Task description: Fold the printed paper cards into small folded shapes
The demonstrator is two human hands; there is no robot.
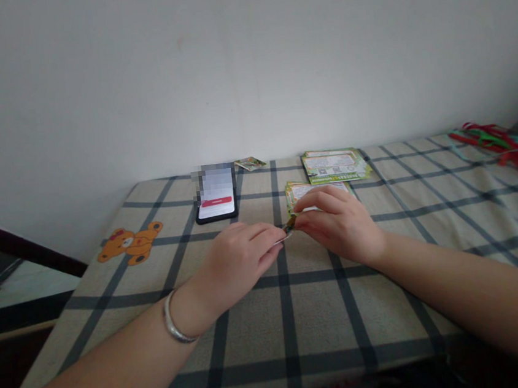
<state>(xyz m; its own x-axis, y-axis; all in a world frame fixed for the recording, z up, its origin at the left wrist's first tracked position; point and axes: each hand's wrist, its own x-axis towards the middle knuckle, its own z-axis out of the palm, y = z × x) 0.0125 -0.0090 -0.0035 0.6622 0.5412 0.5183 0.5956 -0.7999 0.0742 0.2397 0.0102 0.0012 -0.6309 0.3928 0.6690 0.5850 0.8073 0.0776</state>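
Note:
Over the checked tablecloth point(264, 335), my left hand point(242, 254) and my right hand point(341, 225) meet around a small printed card point(290, 223). Fingertips of both hands pinch it from opposite sides. It shows almost edge-on, with a dark yellow-green face and a thin white edge; the fingers cover most of it. Just behind my right hand lies a stack of green-edged printed cards point(292, 194), partly hidden by the fingers. A second stack of similar cards point(330, 165) rests farther back, against the wall. My left wrist wears a silver bangle point(175, 320).
A phone point(215, 192) with a lit screen lies beyond my left hand. Beside it, near the wall, is a small colourful card point(250, 163). A bear-shaped cutout point(131, 243) lies at the left. Red and green straps point(499, 144) are heaped at the far right.

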